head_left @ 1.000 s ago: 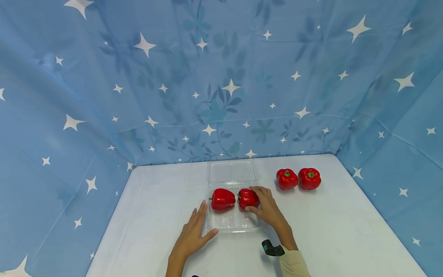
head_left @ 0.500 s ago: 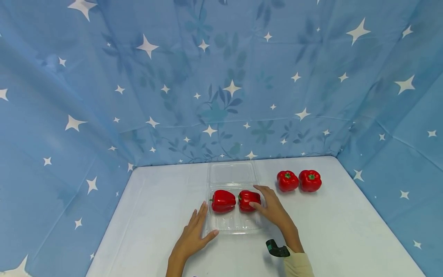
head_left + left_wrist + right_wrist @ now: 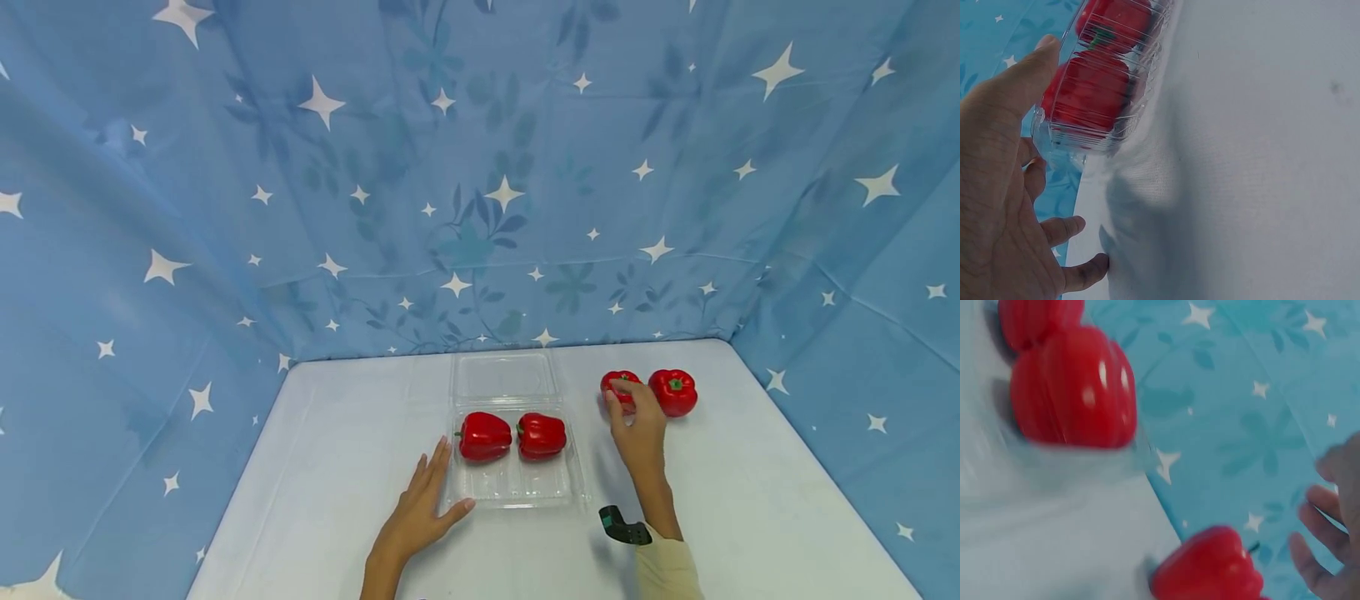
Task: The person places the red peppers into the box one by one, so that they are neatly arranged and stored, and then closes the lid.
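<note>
Two red peppers (image 3: 484,437) (image 3: 541,437) lie on their sides in the back half of a clear plastic tray (image 3: 517,503). The left hand (image 3: 417,518) rests at the tray's left edge, fingers straight; in the left wrist view this hand (image 3: 1004,187) is beside the tray wall (image 3: 1079,139). The right hand (image 3: 642,425) is over the nearer of two upright red peppers (image 3: 621,385), partly hiding it; whether it touches is unclear. In the right wrist view the hand (image 3: 1335,531), fingers spread and holding nothing, is right of a pepper (image 3: 1210,569).
Another upright red pepper (image 3: 672,393) stands just right of the one by the right hand. The tray's clear lid (image 3: 504,375) lies folded back behind it. A blue curtain (image 3: 480,167) with white stars hangs around the white table (image 3: 352,417).
The right hand has let go of the right pepper in the tray and moved right and back to a pepper outside it. The left hand has stayed in place.
</note>
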`<state>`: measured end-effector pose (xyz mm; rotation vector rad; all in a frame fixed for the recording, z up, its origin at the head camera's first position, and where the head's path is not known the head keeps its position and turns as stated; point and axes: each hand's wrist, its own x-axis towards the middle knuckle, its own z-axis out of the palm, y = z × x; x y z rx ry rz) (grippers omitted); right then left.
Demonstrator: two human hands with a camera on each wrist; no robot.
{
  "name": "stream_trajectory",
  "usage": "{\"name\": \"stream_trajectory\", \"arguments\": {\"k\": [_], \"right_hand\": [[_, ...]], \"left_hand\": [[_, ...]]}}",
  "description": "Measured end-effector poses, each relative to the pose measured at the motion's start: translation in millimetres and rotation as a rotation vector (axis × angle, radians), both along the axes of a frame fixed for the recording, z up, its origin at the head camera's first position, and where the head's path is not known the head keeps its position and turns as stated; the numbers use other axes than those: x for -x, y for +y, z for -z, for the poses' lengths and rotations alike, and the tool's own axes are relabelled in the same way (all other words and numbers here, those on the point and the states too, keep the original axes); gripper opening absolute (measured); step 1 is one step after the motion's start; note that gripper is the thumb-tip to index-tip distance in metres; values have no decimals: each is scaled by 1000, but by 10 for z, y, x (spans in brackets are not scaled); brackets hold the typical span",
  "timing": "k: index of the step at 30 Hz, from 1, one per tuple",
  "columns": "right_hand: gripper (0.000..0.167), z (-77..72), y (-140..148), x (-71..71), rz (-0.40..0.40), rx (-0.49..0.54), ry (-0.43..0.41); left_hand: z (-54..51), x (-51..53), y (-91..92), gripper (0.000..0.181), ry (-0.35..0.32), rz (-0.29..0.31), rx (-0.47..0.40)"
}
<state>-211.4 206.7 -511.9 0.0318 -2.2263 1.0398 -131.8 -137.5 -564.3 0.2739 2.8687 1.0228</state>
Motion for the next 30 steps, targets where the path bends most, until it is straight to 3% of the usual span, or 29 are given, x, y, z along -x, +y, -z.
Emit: {"name": "stream_trajectory", "arguments": {"k": [5,11,15,20,26,30], "right_hand": [[43,39,236,52,219,113,-5],[60,92,474,111,378,147,-209],[65,129,586,145,366,113,-358],[62,203,665,159,320,129,-468],[61,295,732,162,312,153,-491],[63,329,747,187,290,152,-476]], "left_hand": [[6,-9,6,90,-6,-3,1],[11,-11,0,90,17,-8,23],[12,-4,-1,90,9,-9,25],[18,-2,1,90,7,-3,9],[19,1,12,91,27,33,-15],[7,-1,-3,92,23,27,-6]]}}
